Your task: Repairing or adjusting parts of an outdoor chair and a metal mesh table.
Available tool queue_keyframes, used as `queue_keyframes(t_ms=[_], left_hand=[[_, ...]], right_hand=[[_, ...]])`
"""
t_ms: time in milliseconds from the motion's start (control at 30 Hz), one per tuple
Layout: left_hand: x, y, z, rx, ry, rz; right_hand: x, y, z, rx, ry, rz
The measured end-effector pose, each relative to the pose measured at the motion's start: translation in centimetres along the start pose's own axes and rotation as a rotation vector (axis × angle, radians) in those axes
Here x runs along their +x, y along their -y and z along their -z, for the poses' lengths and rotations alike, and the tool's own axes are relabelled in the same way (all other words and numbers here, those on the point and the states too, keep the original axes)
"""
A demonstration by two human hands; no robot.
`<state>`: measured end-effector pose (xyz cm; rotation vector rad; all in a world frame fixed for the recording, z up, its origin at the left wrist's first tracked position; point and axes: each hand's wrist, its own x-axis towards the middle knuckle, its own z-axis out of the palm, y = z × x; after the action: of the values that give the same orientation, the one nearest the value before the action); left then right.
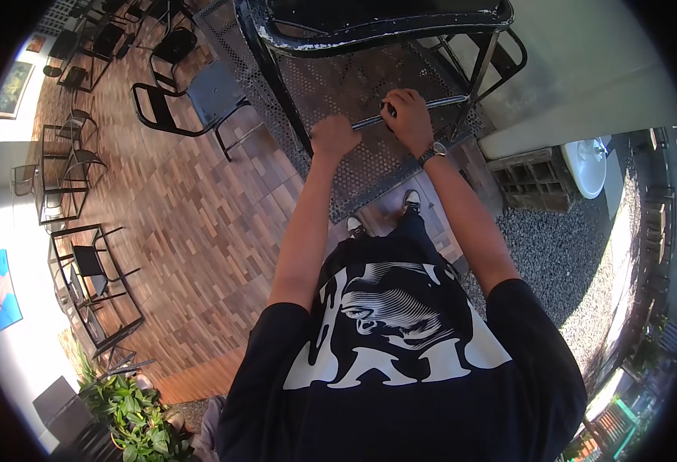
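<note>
A black folding chair (pixel 388 38) with chipped paint along its edge stands on a dark perforated metal tabletop (pixel 365 169) in front of me. Its shiny crossbar (pixel 367 122) runs between the legs at the near side. My left hand (pixel 334 137) is closed in a fist at the bar's left end, beside the chair leg. Farther right, my right hand (pixel 408 122), with a watch (pixel 433 152) on the wrist, is curled over the same bar. Something small and dark shows by the right hand's fingers; its kind is unclear.
Another folding chair (pixel 215 91) stands on the wood-patterned floor (pixel 192 223) to the left. Metal-framed tables and chairs line the far left. At the right are a pale wall (pixel 577 85), a white basin (pixel 585 169) and gravel (pixel 554 254). Plants (pixel 134 416) grow at lower left.
</note>
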<state>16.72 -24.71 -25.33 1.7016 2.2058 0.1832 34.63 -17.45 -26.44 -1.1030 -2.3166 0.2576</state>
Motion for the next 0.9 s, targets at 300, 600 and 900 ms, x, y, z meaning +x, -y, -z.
queue_keyframes(t_ms=[300,600,900], left_hand=[[-0.3,0.0,-0.1,0.02,-0.027,0.017],[-0.2,0.2,-0.6,0.047,-0.047,-0.001],[-0.2,-0.1,-0.3,0.071,-0.029,-0.008]], right_hand=[[-1.1,-0.7,0.4,0.15,-0.11,0.18],[-1.4,-1.2,0.5,0.173,-0.067,0.201],[-0.1,-2.3,0.8,0.096,0.005,0.008]])
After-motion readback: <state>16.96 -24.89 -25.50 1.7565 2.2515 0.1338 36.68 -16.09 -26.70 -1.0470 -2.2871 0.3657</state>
